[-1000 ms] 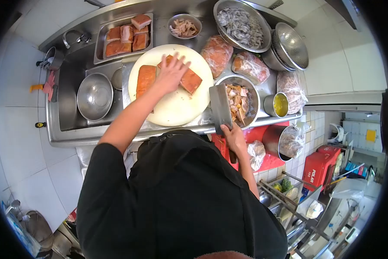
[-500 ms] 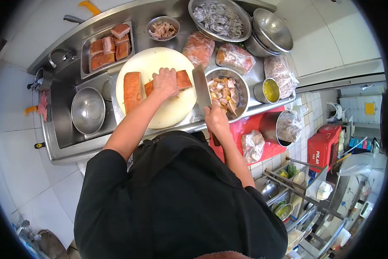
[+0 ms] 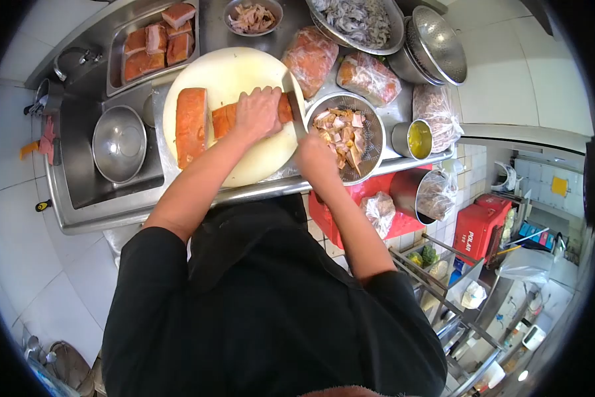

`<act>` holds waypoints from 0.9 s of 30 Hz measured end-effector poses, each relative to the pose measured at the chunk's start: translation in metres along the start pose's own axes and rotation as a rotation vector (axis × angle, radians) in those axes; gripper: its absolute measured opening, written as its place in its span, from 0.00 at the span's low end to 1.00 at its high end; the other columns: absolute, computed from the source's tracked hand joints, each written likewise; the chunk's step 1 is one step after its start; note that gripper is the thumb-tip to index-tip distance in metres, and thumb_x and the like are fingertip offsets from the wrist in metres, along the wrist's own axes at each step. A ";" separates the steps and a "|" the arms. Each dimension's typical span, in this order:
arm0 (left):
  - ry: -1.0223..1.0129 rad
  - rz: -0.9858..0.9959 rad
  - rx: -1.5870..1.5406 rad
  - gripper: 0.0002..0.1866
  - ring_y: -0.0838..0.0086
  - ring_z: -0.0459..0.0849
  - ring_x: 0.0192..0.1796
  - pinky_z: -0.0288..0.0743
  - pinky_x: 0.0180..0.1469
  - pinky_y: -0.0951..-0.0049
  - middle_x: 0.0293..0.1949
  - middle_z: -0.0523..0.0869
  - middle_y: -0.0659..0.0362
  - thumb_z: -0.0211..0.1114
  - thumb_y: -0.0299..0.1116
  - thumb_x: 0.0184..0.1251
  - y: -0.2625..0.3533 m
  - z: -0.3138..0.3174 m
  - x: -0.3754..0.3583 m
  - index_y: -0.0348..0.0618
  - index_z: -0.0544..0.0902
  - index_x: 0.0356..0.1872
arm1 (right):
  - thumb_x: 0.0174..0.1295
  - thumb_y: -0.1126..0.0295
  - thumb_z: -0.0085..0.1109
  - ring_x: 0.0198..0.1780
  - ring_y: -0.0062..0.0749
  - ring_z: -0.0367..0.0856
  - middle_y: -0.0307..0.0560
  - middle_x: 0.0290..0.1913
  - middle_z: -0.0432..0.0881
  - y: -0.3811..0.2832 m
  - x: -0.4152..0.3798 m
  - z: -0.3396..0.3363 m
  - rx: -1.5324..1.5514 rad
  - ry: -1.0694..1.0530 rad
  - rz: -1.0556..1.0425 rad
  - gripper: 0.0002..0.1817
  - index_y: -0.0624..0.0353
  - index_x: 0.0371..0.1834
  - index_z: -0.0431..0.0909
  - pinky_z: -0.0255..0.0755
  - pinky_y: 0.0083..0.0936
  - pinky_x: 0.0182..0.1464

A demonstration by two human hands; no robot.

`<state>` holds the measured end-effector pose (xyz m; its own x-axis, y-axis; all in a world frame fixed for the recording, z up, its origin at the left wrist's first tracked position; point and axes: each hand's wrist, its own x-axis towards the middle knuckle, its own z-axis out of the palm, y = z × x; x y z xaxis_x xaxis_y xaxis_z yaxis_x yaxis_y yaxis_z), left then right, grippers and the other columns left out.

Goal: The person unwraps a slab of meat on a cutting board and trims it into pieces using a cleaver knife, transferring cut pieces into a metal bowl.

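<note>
My left hand (image 3: 257, 114) is closed over a strip of reddish-brown pork belly (image 3: 224, 120) and presses it against the round white cutting board (image 3: 238, 66). In my right hand (image 3: 318, 160) is the handle of a cleaver (image 3: 295, 104). Its broad blade stands at the right end of the strip, over the board's right edge. A second slab of pork belly (image 3: 191, 129) lies on the left of the board. Just right of the blade, a perforated steel colander (image 3: 379, 135) holds chopped meat pieces (image 3: 340, 135).
Behind the board are a tray of pork blocks (image 3: 153, 38), a small bowl of meat strips (image 3: 251, 18), wrapped meat packs (image 3: 368, 78) and a basin of shrimp (image 3: 357, 23). A steel bowl (image 3: 119, 144) sits in the left sink. A pot of yellow liquid (image 3: 418, 139) stands at right.
The cleaver has moved left from beside the colander onto the right end of the pork strip, carried by my right hand. My left hand stays on the strip. The view has shifted slightly.
</note>
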<state>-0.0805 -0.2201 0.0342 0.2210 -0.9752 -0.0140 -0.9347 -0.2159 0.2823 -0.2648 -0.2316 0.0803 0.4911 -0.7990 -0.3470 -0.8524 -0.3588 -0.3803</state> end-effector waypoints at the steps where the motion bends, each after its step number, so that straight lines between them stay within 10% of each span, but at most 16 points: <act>1: -0.012 -0.009 -0.022 0.27 0.57 0.86 0.50 0.79 0.48 0.51 0.44 0.86 0.53 0.75 0.35 0.44 0.003 -0.002 -0.001 0.43 0.79 0.49 | 0.71 0.69 0.51 0.45 0.64 0.89 0.72 0.41 0.87 0.000 0.021 0.015 -0.025 0.000 0.004 0.13 0.71 0.49 0.72 0.82 0.52 0.49; 7: -0.045 -0.016 -0.063 0.19 0.57 0.86 0.50 0.78 0.51 0.51 0.44 0.86 0.53 0.69 0.30 0.48 0.001 -0.016 -0.004 0.43 0.78 0.45 | 0.68 0.73 0.50 0.45 0.63 0.90 0.70 0.41 0.88 -0.013 0.039 0.008 -0.016 0.031 -0.005 0.12 0.71 0.49 0.71 0.82 0.53 0.50; 16: -0.125 0.081 -0.488 0.57 0.50 0.77 0.69 0.71 0.72 0.57 0.65 0.80 0.41 0.86 0.49 0.38 -0.061 -0.031 -0.008 0.38 0.69 0.74 | 0.74 0.62 0.51 0.43 0.69 0.87 0.73 0.37 0.86 0.052 -0.073 -0.002 0.042 0.125 0.233 0.17 0.69 0.49 0.73 0.80 0.58 0.47; 19: -0.405 -0.047 -0.270 0.54 0.50 0.79 0.67 0.72 0.70 0.56 0.62 0.82 0.40 0.86 0.48 0.39 -0.065 -0.047 -0.028 0.38 0.72 0.71 | 0.74 0.59 0.54 0.44 0.73 0.85 0.75 0.37 0.85 0.083 -0.083 -0.013 0.074 0.223 0.266 0.19 0.69 0.48 0.73 0.78 0.60 0.46; 27: -0.216 -0.443 -0.359 0.53 0.46 0.84 0.61 0.79 0.62 0.54 0.56 0.83 0.33 0.76 0.66 0.51 -0.008 -0.047 -0.049 0.26 0.71 0.65 | 0.73 0.62 0.58 0.51 0.74 0.82 0.77 0.45 0.84 0.085 -0.071 0.005 0.359 0.136 0.279 0.18 0.70 0.52 0.75 0.74 0.59 0.53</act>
<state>-0.0706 -0.1680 0.0773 0.4709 -0.7925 -0.3875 -0.6064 -0.6098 0.5103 -0.3711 -0.2031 0.0678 0.2032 -0.9059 -0.3715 -0.8211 0.0490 -0.5687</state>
